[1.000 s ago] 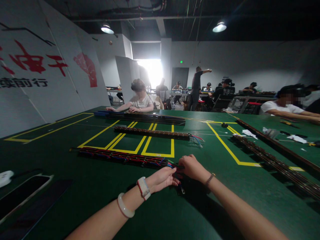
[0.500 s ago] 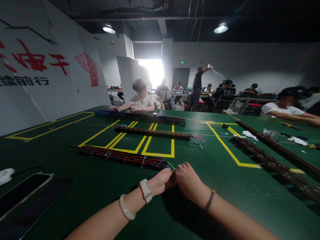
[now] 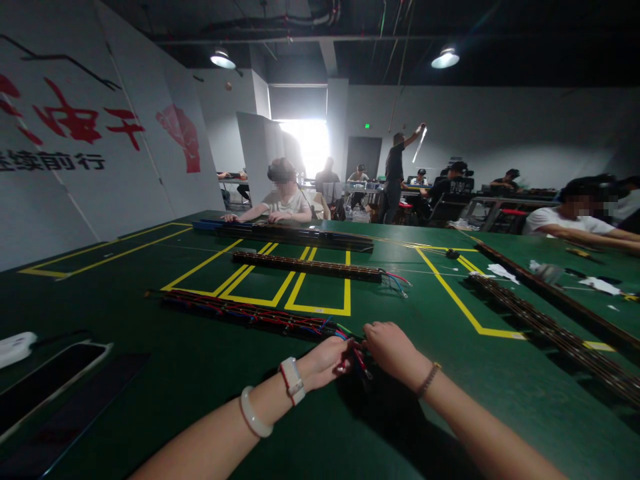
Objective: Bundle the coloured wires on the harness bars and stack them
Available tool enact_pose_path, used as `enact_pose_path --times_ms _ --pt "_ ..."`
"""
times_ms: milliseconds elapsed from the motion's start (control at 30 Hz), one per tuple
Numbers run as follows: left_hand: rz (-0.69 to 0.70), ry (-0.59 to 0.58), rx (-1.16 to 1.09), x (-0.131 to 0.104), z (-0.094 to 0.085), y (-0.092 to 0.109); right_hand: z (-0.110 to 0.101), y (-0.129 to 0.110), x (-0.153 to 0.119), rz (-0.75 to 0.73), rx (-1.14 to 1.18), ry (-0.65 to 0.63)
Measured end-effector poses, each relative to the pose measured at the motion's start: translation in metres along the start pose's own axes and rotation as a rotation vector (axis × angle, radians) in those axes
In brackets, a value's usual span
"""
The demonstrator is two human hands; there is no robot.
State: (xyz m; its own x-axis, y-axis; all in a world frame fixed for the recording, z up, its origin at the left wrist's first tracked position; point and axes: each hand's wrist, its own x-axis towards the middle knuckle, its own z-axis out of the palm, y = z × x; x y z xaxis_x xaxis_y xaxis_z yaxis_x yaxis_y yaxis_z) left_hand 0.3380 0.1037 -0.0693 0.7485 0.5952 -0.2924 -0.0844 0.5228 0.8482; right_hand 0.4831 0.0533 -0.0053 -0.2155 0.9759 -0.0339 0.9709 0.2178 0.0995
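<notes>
In the head view, a long bundle of rods laced with red and blue wires (image 3: 245, 316) lies on the green table. Loose red, blue and green wires (image 3: 360, 360) come out of its right end. My left hand (image 3: 327, 361) is closed around these wires close to the bundle's end, and their tips hang past the fingers. Just to the right, my right hand (image 3: 393, 350) has its fingers curled together beside the wires. What it pinches, if anything, is hidden by the fingers.
Beyond lies a second bundle (image 3: 310, 267) across yellow tape, then a long dark blue tray (image 3: 290, 233) where a co-worker (image 3: 285, 193) sits. More rods (image 3: 545, 327) lie right. At left are a phone (image 3: 50, 383) and a dark flat panel (image 3: 85, 413).
My right hand has moved slightly right, away from my left hand. The wire ends now show between the two hands. My left hand has stayed almost in place.
</notes>
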Motion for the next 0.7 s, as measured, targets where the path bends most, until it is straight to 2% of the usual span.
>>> enact_pose_path --times_ms 167,367,500,700 --pt "-0.006 0.005 -0.04 0.002 -0.003 -0.002 0.005 0.01 0.008 0.019 -0.019 -0.036" --pt "-0.052 0.044 -0.058 0.001 -0.004 0.0 0.012 0.02 0.019 0.086 -0.048 0.023" --pt "-0.119 -0.024 -0.067 -0.002 -0.006 0.004 0.017 0.027 0.028 0.113 -0.098 0.128" --pt "-0.162 -0.083 -0.049 0.0 -0.009 0.004 0.025 0.037 0.038 0.067 -0.211 0.273"
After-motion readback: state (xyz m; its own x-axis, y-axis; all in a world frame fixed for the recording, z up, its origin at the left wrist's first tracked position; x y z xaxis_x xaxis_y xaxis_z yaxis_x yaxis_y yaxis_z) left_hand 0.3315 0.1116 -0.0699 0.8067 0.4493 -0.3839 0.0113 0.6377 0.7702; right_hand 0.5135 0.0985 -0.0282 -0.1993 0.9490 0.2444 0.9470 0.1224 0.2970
